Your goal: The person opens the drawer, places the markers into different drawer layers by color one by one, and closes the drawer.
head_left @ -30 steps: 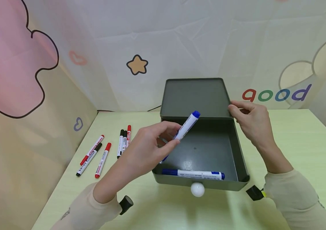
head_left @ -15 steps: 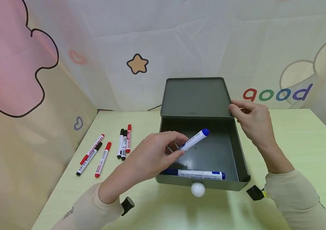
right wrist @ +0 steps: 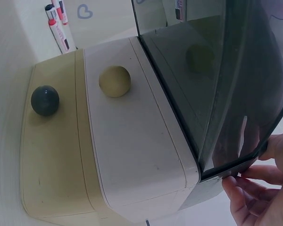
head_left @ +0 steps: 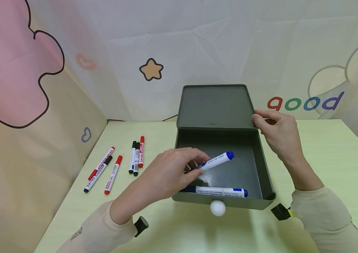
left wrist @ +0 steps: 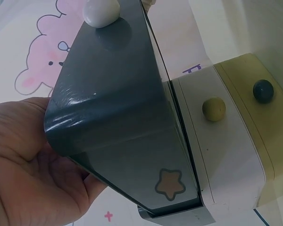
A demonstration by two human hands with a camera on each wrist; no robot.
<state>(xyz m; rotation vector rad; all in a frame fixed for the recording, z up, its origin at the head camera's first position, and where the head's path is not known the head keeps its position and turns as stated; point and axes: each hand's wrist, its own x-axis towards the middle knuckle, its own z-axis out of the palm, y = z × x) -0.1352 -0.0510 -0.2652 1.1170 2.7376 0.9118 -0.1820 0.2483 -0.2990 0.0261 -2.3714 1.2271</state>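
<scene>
In the head view, my left hand (head_left: 172,172) pinches a white whiteboard marker with a blue cap (head_left: 217,161) above the pulled-out dark grey drawer (head_left: 248,203). The marker slants up to the right; its lower end is hidden by the fingers. Another blue-capped marker (head_left: 220,191) lies inside the drawer along its front wall. With thumb and fingers, my right hand (head_left: 278,135) holds the right edge of the cabinet's grey top (head_left: 215,107), near the front corner. A white round knob (left wrist: 102,12) sits on the drawer's front; the left wrist view does not show the held marker.
Left on the table lie several red and black markers, among them a red one (head_left: 113,175) and a black one (head_left: 132,157). Below the grey drawer are a white drawer (right wrist: 137,132) and a yellow drawer (right wrist: 56,160), both pushed in. A printed cloth stands behind.
My left hand has lowered the blue-capped marker farther into the drawer and shifted slightly right, and the marker lies flatter. The right hand stays at the cabinet's edge.
</scene>
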